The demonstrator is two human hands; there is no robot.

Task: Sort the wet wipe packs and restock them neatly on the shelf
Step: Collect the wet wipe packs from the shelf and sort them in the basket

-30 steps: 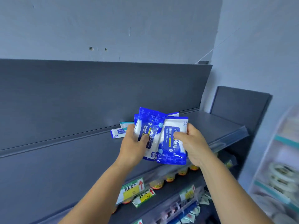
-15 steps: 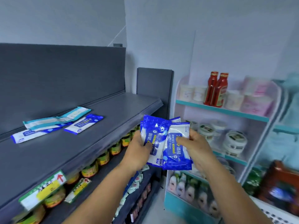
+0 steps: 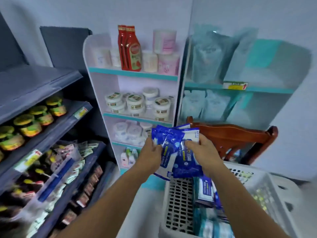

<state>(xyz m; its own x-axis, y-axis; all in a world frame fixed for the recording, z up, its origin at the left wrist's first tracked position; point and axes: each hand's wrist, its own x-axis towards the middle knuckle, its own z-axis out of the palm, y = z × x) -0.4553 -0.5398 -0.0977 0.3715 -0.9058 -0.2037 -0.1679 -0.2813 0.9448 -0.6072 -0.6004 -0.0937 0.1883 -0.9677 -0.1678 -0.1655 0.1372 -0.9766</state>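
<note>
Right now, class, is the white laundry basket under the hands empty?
No: the white basket below both hands holds more wet wipe packs, blue and teal ones, stacked inside it.

Top dark shelf [image 3: 34,83] bare, open above; white basket [image 3: 178,200] half-filled; wooden chair [image 3: 240,136] crowds behind.

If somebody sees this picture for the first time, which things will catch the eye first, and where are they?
First come the bright blue wet wipe packs at the centre, gripped by the left hand and the right hand above a white basket that holds more packs. Next are the two red sauce bottles on the top level of the white shelf unit behind. At the left, yellow-lidded jars line a dark shelf.
</note>
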